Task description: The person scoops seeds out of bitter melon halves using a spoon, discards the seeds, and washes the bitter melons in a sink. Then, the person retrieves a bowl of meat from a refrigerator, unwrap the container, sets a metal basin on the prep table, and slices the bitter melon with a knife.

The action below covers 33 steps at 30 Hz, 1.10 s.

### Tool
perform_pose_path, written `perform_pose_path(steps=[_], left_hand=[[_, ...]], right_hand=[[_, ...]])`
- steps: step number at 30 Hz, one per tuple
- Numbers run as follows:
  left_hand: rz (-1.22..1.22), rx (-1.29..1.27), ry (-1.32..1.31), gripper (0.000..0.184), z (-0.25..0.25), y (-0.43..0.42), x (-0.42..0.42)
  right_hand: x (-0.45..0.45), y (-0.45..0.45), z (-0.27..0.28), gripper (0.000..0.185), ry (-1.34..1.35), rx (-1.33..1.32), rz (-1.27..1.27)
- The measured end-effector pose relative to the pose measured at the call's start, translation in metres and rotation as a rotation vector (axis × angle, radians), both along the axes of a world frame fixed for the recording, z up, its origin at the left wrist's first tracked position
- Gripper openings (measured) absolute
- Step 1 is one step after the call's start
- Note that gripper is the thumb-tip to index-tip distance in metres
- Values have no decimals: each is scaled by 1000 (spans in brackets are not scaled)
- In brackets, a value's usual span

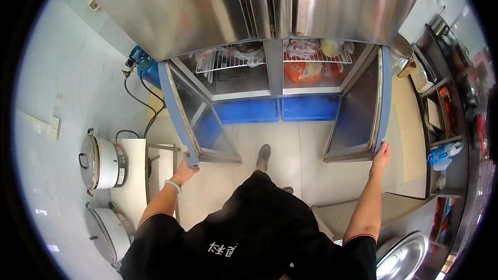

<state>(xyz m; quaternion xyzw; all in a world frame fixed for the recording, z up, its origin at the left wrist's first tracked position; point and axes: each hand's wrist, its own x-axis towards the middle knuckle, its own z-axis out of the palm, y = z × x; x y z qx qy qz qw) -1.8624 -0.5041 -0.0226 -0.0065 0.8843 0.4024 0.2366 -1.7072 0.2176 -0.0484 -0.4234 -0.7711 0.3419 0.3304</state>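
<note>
The left hand (185,169) clamps on the outer corner of the open left refrigerator door (202,116); the right hand (382,156) clamps likewise on the open right refrigerator door (359,109). Inside, the right wire rack (317,59) carries plastic bags (303,47), above an orange bag (302,72).

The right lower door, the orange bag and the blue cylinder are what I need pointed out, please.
Right lower door (358,108), head view: inner panel.
Orange bag (298,72), head view: front.
Blue cylinder (150,70), head view: side facing the camera.

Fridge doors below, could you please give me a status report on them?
Left hand holding left door; right hand holding right door.
Both swung open.
One foot between them.
</note>
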Motion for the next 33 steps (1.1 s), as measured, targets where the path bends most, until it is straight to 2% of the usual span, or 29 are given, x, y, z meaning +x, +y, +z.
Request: perform_pose_path(steps=[3,5,7,9,10,12,16,19,21,25,27,28,30,31,33], left_hand=[[28,-72,-3,70,-24,-12,12],[-143,-338,-209,71,-35,-12,32],[-360,-396,-280,69,-51,-16,54],[-488,-301,-545,63,-54,-6,70],[-493,-302,-549,63,-56,0,77],[-686,-288,-451,58,-57,13,88],[-689,-217,-327,54,-44,58,73],[-593,-145,-275,49,-14,97,49],[-479,49,-249,43,-8,114,35],[-412,166,-222,44,11,158,-9],[-184,351,-390,38,20,178,-41],[-176,353,-389,38,16,185,-62],[91,520,-483,35,-5,195,-113],[87,512,-486,35,-15,199,-142],[300,631,-463,31,-43,210,-196]], right_hand=[[2,8,-5,36,-3,-42,-12],[4,14,-10,36,5,-22,0],[6,13,-9,36,17,-14,0],[8,13,-4,36,22,-1,-1],[8,13,-1,36,11,-31,-7],[11,16,-5,35,-1,-62,-16],[11,19,-7,35,-1,-14,-11],[10,13,1,36,-20,-72,-28],[13,17,-5,37,12,-187,-25],[11,21,-14,37,70,-81,13],[8,15,-9,38,121,-128,-23],[7,12,-6,38,120,-129,-14],[5,10,-5,38,87,-189,-44],[3,8,-5,38,86,-194,-50],[2,2,-5,38,58,-182,-41]])
